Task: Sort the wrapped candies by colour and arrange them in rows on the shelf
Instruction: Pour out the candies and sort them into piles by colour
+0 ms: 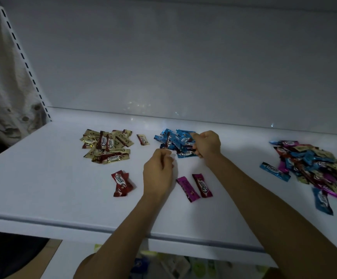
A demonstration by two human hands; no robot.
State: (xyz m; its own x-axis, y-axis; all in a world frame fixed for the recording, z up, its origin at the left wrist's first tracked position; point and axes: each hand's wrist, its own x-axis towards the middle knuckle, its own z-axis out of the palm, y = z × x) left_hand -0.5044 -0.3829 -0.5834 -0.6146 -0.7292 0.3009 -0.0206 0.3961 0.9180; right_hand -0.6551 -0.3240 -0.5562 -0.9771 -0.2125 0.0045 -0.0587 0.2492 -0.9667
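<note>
Blue glossy candies [175, 141] lie heaped, right hand [206, 144] gripping some; left hand [158, 174] curled, contents hidden.

Only two forearms and what they end in can be seen of the person. Both forearms are bare along all their visible length, slim and smooth. The left grip [158, 174] and the right grip [207, 143] are bare as well, unadorned in the dim light.
</note>
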